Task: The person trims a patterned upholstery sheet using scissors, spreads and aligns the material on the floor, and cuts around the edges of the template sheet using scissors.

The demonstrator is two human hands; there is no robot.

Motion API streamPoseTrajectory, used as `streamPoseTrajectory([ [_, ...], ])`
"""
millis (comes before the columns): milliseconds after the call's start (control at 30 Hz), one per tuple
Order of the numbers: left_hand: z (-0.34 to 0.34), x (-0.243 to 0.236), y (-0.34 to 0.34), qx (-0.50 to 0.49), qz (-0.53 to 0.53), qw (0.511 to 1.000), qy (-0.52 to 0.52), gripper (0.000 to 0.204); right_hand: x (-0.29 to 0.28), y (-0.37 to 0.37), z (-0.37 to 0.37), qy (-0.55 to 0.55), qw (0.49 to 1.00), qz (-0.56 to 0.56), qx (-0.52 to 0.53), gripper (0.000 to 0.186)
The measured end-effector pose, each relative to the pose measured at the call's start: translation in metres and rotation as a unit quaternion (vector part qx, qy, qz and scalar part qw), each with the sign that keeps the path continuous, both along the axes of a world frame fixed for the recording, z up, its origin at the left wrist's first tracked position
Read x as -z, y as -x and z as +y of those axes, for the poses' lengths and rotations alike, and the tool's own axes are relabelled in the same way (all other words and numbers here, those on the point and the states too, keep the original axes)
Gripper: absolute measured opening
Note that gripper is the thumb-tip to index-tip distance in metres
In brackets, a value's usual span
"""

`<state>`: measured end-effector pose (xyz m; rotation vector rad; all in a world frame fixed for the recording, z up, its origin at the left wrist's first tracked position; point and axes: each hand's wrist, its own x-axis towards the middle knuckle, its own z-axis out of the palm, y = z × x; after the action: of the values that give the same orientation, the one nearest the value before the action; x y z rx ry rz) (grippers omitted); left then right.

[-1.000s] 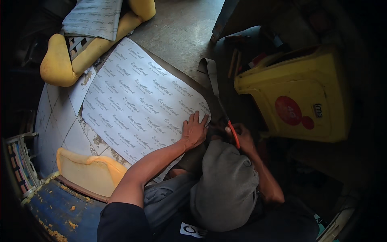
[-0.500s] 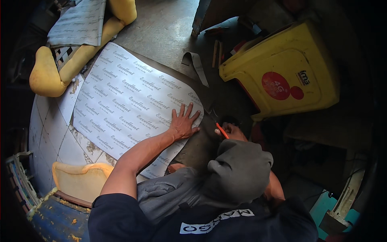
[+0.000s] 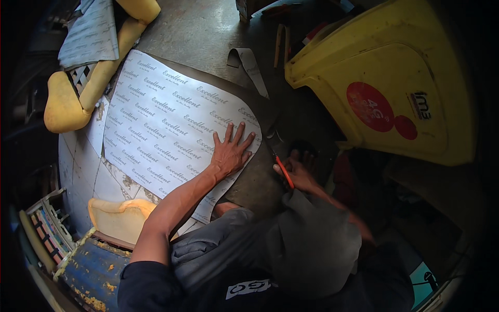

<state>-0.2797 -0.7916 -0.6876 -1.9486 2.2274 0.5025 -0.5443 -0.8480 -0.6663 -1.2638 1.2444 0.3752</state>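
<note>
Gripped in the right hand (image 3: pixel 298 175), orange-handled scissors (image 3: pixel 284 172) slanted lengthwise forward and slightly left, beside the white patterned sheet (image 3: pixel 174 122) on the floor (image 3: pixel 83 169), its right side bearing the palm-down, splayed left hand (image 3: pixel 228 155).

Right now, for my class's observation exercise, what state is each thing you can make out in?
Left hand: flat, fingers spread, on the printed sheet.
Right hand: closed around the scissors.
Orange-handled scissors: held; blade opening unclear.
Printed white sheet: spread out flat.
Narrow strip: curled over at its far end.
Grey printed material: draped over the yellow foam frame.
Blue surface: flecked with yellow bits.
</note>
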Motion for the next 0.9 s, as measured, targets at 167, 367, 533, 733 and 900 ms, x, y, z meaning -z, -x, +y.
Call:
streamPoseTrajectory([
  [167,-0.011,0.0,-0.002,0.012,-0.018,1.0,-0.011,0.061,0.003,0.002,0.0,0.219,0.97,-0.012,-0.104,0.053],
  [367,-0.039,0.005,-0.015,-0.001,-0.015,0.999,-0.028,0.062,0.038,0.008,0.009,-0.034,0.995,-0.089,0.024,0.065],
  [533,-0.071,0.014,-0.029,0.066,0.038,0.995,0.069,0.054,0.05,0.013,0.007,-0.157,0.965,-0.154,0.145,0.069],
  [733,-0.095,0.019,-0.038,0.106,0.062,0.983,0.137,0.041,0.019,0.006,-0.001,-0.167,0.956,-0.147,0.191,0.035],
  [900,-0.11,0.02,-0.039,0.118,0.007,0.993,0.023,0.035,0.015,0.001,0.0,-0.22,0.937,-0.124,0.243,0.038],
])
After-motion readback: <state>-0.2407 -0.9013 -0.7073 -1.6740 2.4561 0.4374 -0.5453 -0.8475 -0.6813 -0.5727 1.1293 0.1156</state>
